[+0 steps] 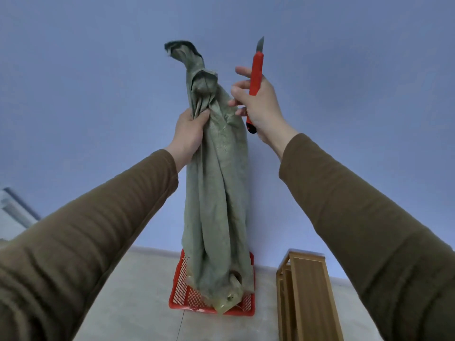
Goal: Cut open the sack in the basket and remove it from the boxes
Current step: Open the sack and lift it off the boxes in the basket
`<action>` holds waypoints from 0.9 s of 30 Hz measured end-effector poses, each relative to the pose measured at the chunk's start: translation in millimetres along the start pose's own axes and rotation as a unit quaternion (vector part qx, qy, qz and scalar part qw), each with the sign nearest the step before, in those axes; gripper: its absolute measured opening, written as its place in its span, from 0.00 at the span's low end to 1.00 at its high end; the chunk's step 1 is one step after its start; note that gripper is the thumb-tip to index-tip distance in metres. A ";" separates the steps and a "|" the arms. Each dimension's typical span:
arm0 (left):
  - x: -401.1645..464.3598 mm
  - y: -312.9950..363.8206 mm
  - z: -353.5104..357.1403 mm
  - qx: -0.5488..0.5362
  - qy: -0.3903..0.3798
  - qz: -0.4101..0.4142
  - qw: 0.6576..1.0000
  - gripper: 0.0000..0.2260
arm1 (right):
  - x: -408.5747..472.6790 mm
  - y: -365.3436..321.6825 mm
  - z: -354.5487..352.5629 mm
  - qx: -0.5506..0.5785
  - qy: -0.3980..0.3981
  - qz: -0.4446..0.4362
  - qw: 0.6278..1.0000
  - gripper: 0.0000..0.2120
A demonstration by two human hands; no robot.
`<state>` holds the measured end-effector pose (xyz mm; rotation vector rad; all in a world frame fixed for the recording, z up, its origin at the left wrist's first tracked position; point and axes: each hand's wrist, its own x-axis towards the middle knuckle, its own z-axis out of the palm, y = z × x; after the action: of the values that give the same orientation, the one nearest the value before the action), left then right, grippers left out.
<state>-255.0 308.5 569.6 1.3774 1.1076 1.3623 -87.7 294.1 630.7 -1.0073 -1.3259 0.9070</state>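
Green sack [219, 193] stretched upright, lower end in red basket [183, 295] on pale floor [138, 303] against blue wall [98, 82]. Left hand [190, 134] fisted around gathered neck; right hand [258, 107] loosely gripping red knife [256, 75], blade up. Wooden shelf [307, 291] beside.

Honestly there's nothing to read here. No print shows on the grey-green sack [219, 183], no brand on the red utility knife [256, 77], no label on the red basket [182, 294] or the wooden rack [307, 291]. The blue wall [98, 70] carries no sign or number either.
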 end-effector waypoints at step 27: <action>-33.5 -40.8 1.8 0.088 -0.234 -0.071 0.966 0.42 | -29.6 80.7 -35.5 -0.044 -0.166 0.173 0.970 0.16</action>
<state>-253.7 284.7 522.5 1.6095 0.9962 0.7890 -50.8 290.3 545.3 -1.2177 -1.5044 1.3348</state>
